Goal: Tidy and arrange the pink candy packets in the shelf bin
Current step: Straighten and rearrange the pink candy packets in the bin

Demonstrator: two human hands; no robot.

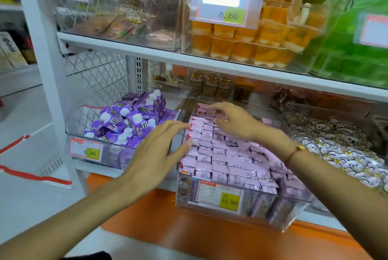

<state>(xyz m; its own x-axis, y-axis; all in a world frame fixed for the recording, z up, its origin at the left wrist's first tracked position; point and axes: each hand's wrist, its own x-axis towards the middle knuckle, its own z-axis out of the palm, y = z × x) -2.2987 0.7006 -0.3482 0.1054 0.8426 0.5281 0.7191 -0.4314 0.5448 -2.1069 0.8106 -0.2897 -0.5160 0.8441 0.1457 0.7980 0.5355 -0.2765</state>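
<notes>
Shop shelf (126, 46), clear bins in a row. Pink candy packets (226, 157) filling middle clear bin (210, 215), price tag 15.80 on front. Left hand (156, 152) flat, fingers straight, at bin's left wall, holding nothing. Right hand (233, 121) curled over rear packets; grip unclear. Purple cartons (130, 121) in bin beside.

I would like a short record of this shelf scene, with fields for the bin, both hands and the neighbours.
bin: clear bin, pulled forward on the lower shelf, price tag 15.80
contents: pink candy packets, mostly in flat rows
left hand: fingers straight, at the bin's left wall, holds nothing
right hand: fingers curled over packets at the back; a grip cannot be confirmed
left neighbour: purple cartons
right neighbour: white flower-print packets
</notes>
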